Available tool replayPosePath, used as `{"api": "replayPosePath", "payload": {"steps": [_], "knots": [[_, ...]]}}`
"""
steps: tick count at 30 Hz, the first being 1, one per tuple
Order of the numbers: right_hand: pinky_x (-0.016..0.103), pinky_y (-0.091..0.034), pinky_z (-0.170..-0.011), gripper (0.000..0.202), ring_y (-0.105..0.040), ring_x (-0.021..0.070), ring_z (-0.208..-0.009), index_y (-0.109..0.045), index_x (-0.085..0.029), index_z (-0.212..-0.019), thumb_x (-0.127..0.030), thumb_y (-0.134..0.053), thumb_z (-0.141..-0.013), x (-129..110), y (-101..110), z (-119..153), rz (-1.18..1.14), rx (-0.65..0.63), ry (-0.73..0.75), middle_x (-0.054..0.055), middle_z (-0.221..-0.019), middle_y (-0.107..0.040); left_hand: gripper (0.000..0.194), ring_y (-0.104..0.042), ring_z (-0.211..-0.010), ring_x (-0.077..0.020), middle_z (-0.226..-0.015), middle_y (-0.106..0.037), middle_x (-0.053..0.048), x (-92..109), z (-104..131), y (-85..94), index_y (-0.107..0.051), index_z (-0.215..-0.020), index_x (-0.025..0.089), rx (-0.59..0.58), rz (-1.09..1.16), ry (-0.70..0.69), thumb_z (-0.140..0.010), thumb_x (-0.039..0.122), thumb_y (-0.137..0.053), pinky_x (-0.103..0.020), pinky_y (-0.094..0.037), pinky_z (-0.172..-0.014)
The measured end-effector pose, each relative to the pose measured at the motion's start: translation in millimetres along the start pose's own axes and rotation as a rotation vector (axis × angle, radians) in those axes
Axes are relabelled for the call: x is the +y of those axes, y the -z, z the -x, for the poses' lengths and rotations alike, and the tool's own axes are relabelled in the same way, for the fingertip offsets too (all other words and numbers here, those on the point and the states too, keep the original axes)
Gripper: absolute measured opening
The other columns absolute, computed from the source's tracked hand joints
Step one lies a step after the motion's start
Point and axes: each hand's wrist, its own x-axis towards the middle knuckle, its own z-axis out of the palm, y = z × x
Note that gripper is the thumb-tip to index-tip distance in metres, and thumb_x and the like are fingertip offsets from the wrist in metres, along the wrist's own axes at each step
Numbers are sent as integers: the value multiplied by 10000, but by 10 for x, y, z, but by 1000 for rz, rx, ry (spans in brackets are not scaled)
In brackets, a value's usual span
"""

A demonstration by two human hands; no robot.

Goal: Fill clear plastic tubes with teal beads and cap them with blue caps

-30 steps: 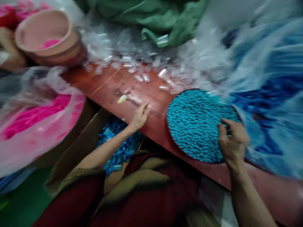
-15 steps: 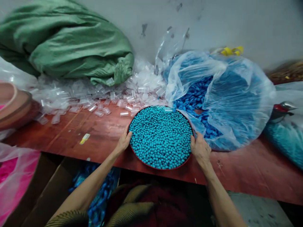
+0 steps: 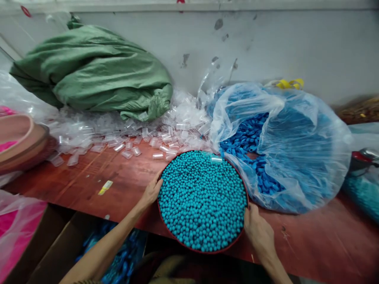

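Observation:
A round red-rimmed tray (image 3: 203, 201) full of small turquoise balls is at the front edge of the red table, one clear plastic piece lying on the balls near its far rim. My left hand (image 3: 152, 190) grips the tray's left rim, thumb on top and fingers partly hidden beneath. At the right rim, my right hand (image 3: 258, 227) is closed on the tray in the same way. Just behind the tray lie loose clear plastic pieces (image 3: 168, 148). Blue plastic parts (image 3: 247, 134) spill from a translucent bag (image 3: 302, 154) to the right.
A big green sack (image 3: 109, 79) rests at the back left on clear pieces. Pinkish bowls (image 3: 23, 138) stand far left on the red table (image 3: 127, 197). Below the front edge are a pink-filled bag (image 3: 17, 232) and a box of blue parts. Another bag (image 3: 363, 193) lies far right.
The tray, held by both hands, has come nearer to my body and looks larger, its near rim now past the table's edge. The view has tilted up, showing more wall.

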Motion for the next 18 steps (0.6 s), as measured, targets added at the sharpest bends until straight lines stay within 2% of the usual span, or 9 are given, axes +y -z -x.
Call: {"api": "replayPosePath", "payload": {"steps": [3,8,12,13,15,18], "knots": [[243,-330,-471,230,-659,194,-564,-522,-165,-979,-267,-319,-941,11,-57,55,0,-12,17,63,-666,-686,538,-429,-1292,-238,-1369,-505,-85,-50,-22,29,-423,-1353,171,-4,-10,-2,-863,392,-399,-429,-305,-1117],[237,-273,-468,168,-633,166,-536,-499,-157,-944,-202,-337,-929,9,-112,-74,29,95,121,44,-634,-656,519,-431,-1285,-221,-1365,-503,-83,-40,-52,-12,-436,-1333,177,56,-8,-2,-857,376,-381,-414,-288,-1122],[246,-262,-444,187,-637,189,-512,-525,-159,-918,-233,-353,-925,57,-78,-131,109,81,150,33,-560,-640,508,-461,-1255,-238,-1337,-523,-99,-41,-78,2,-473,-1284,169,28,17,6,-843,413,-405,-415,-314,-1099],[252,-275,-439,207,-643,205,-513,-544,-161,-922,-257,-361,-924,75,-51,-141,135,79,158,41,-556,-646,491,-486,-1229,-240,-1302,-549,-103,-61,-96,29,-496,-1251,169,60,23,34,-841,425,-415,-411,-335,-1082],[268,-330,-445,250,-653,228,-533,-588,-169,-912,-305,-378,-916,85,30,-199,154,118,206,68,-595,-673,444,-559,-1127,-242,-1173,-618,-113,-121,-162,104,-540,-1161,163,202,35,143,-839,448,-427,-408,-404,-1010],[302,-470,-581,278,-685,225,-692,-636,-185,-918,-327,-398,-894,-84,234,-459,-48,255,410,104,-801,-721,399,-637,-893,-232,-907,-659,-99,-218,-361,217,-549,-1032,154,410,56,292,-850,480,-407,-389,-504,-803]]}}
